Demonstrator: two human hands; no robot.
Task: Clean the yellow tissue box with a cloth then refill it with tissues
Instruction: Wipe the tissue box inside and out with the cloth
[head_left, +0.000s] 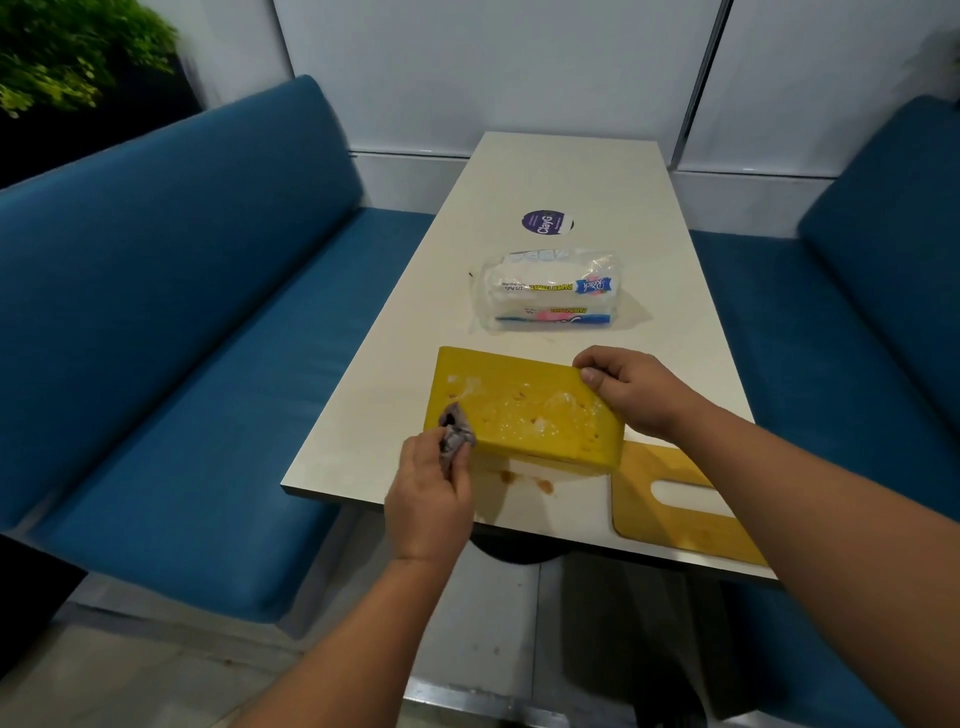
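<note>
Steadying the yellow box (524, 410) near the table's (571, 171) 6 o'clock edge, the right hand (631, 392) pinches its 3 o'clock corner so the left hand (431, 493), closed around a cloth (456, 432), can rub it; the tissue pack (550, 291) waits at 12 o'clock.

Both forearms bare, reaching in from near edge toward far. Left hand (430, 499) near-left, back of hand up, fingers curled closed, pinching cloth (456, 431) at fingertips, cloth pressed to box (524, 410) near-left corner. Right hand (631, 392) farther and right, knuckles up, thumb on top, fingers wrapped over box far-right edge, gripping it. Right forearm angles in from lower right. Hands well apart.
</note>
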